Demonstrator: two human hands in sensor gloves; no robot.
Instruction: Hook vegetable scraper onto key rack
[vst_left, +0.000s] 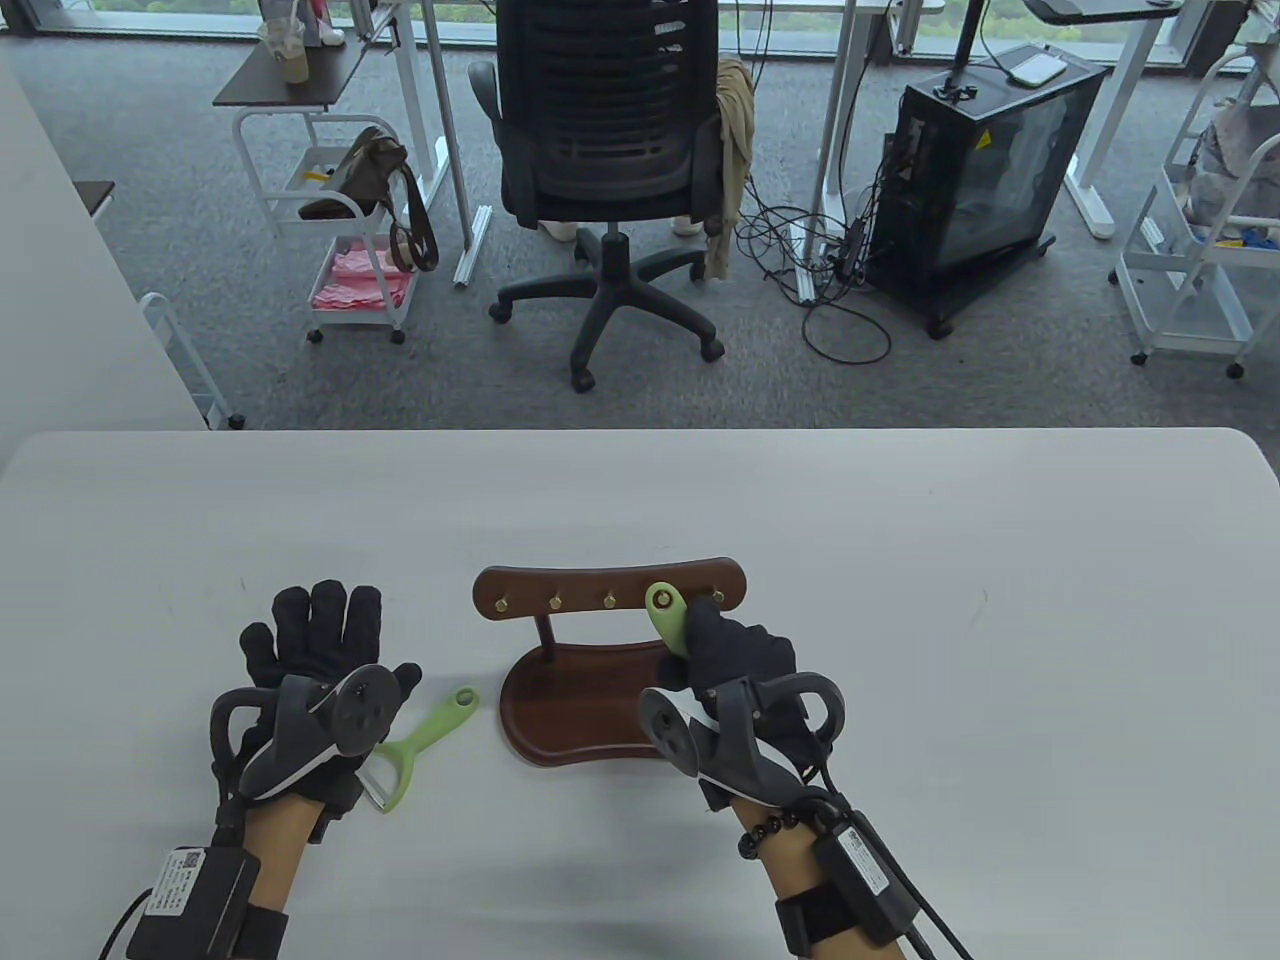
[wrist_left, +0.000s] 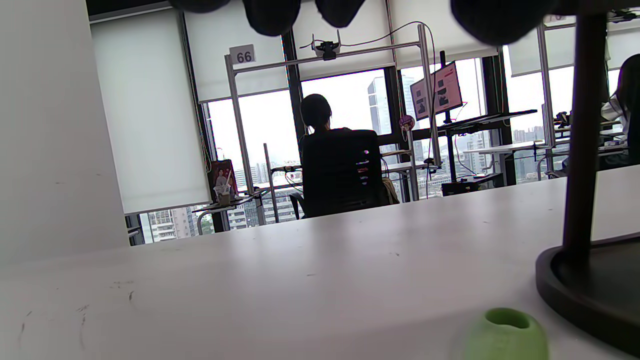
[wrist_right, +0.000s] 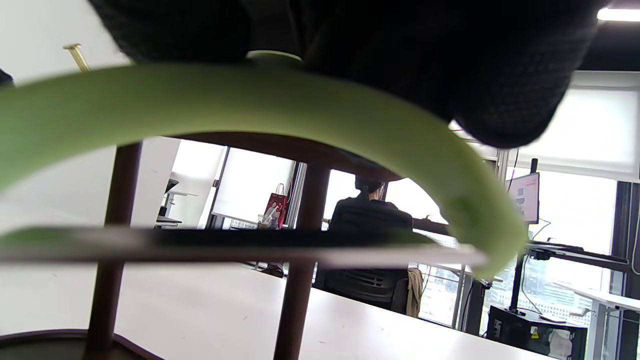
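Observation:
A dark wooden key rack (vst_left: 610, 588) with several brass hooks stands on its base (vst_left: 575, 705) at the table's middle. My right hand (vst_left: 705, 640) grips a green vegetable scraper (vst_left: 665, 610) and holds its ring end up against the rack's bar, between two visible hooks. Whether the ring sits on a hook is hidden. In the right wrist view the scraper's green head (wrist_right: 250, 105) and blade (wrist_right: 240, 247) fill the frame under my fingers (wrist_right: 450, 60). A second green scraper (vst_left: 425, 740) lies on the table beside my left hand (vst_left: 320, 620), which rests flat, fingers spread.
The white table (vst_left: 900, 560) stretches wide to the right and behind the rack. The left wrist view shows the second scraper's handle end (wrist_left: 505, 335) and the rack's base (wrist_left: 585, 285) close by. An office chair (vst_left: 610, 180) stands beyond the far edge.

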